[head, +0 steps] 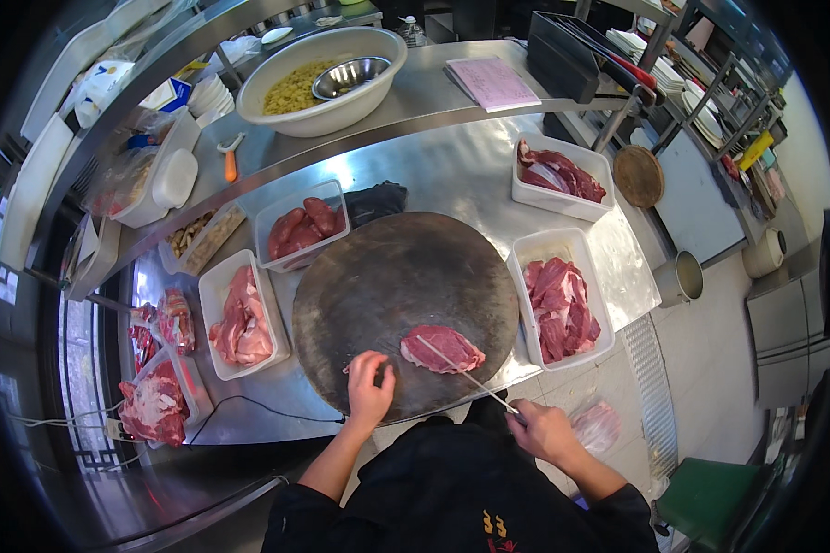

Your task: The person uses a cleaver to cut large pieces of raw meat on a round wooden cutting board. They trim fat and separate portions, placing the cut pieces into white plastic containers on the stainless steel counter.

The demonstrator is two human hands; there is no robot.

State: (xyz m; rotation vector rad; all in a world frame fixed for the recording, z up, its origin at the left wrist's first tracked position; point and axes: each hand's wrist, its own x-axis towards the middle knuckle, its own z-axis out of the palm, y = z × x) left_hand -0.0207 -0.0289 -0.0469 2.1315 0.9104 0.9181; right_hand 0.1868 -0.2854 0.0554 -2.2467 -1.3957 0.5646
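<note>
A slab of raw red meat (434, 345) lies on the round chopping block (394, 276), near its front right edge. My right hand (541, 430) is closed around the handle of a knife (476, 381). Its long blade, seen nearly edge-on, reaches over the slab; whether it touches the meat I cannot tell. Left of the slab, my left hand (371, 388) hovers over or rests on the block's front edge. The fingers are bent, with a gap between thumb and forefinger, and no object shows in them. A small scrap lies beside its fingertips.
Tubs of meat flank the block: sliced meat (560, 304) at right, pale pink pieces (242, 325) at left, kidney-like pieces (304, 228) behind. A large meat chunk (155, 404) sits front left, near a black cable (263, 406). The raised steel shelf holds a big basin (360, 117).
</note>
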